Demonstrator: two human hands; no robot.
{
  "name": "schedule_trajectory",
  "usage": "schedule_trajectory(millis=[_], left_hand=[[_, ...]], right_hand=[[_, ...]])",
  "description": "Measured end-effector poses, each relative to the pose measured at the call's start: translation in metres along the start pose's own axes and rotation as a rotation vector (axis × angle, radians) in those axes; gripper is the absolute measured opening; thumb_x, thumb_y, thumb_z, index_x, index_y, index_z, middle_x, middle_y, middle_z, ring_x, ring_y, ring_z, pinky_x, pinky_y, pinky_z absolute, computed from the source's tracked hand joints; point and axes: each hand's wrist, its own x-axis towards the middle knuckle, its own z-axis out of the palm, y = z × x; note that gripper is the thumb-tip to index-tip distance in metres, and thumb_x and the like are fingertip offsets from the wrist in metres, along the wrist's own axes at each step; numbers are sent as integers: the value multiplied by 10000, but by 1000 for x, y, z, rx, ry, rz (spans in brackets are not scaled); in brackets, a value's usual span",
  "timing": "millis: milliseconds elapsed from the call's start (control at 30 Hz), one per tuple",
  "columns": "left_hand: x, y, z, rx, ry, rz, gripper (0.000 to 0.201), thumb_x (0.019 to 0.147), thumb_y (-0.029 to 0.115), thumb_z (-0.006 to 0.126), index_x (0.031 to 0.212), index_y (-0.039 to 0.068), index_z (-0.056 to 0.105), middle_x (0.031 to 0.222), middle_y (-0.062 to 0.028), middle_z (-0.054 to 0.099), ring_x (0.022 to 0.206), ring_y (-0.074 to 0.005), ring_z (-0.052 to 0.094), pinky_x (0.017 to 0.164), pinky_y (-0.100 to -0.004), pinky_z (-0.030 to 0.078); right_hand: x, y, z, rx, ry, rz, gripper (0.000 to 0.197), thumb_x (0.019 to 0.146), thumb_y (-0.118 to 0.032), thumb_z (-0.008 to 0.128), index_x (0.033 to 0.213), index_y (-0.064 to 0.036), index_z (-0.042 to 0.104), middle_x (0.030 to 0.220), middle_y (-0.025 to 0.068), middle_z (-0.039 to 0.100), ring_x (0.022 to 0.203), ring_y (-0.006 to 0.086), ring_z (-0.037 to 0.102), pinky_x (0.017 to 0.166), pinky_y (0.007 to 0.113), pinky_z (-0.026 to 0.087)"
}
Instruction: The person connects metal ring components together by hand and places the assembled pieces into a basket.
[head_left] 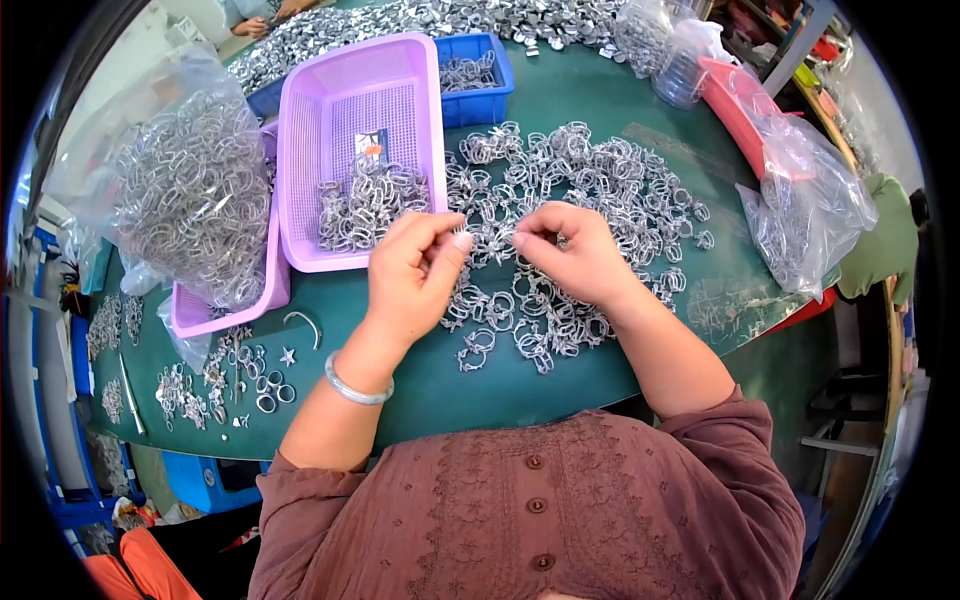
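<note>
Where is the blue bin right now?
In the head view, the blue bin sits at the far side of the green table, touching the right edge of the purple basket, just beyond the clamp pile.

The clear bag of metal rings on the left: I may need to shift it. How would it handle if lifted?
The bag looks stuffed with metal rings, so probably heavy for its size. Its thin plastic slumps against the purple basket, so it would likely sag and shift. Ring edges might snag or tear the film.

Clamp pile [570, 210] on table [420, 390], basket [350, 150] left.
</note>
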Motion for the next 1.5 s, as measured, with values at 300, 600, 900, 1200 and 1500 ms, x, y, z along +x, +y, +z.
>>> schedule_trajectory(millis=[300,600,900,1200,1500], left_hand=[[-10,15,15,-235,-100,107,420,682,43,701,1082,61,571,808,-42,528,663,-114,482,565,-229,418],[-11,14,17,-200,-50,107,336,652,87,749,944,36,591,748,-32,516,626,-97,467,527,-220,403],[-16,8,23,-150,24,30,327,613,176,799,766,46,540,630,2,441,536,-79,396,452,-212,346],[-14,14,22,-6,50,120,325,601,197,794,779,48,566,623,-28,477,524,-125,449,449,-240,373],[-13,17,23,77,54,266,332,584,125,801,783,43,549,645,-30,479,546,-121,443,477,-236,363]], right_hand=[[-5,-7,1,621,-219,160,155,821,-126,590,871,15,631,791,23,621,723,66,547,657,210,443],[-4,-3,3,558,-307,184,180,853,-141,553,866,20,633,769,31,624,714,70,555,656,219,454],[-4,2,7,539,-301,184,219,867,-186,543,854,10,640,722,10,604,656,52,525,604,207,433],[-4,-2,4,536,-323,211,216,878,-175,531,886,16,631,751,17,613,678,53,533,625,204,438],[-4,-1,5,568,-328,222,220,888,-171,518,930,21,618,783,20,612,707,60,539,660,210,447]])
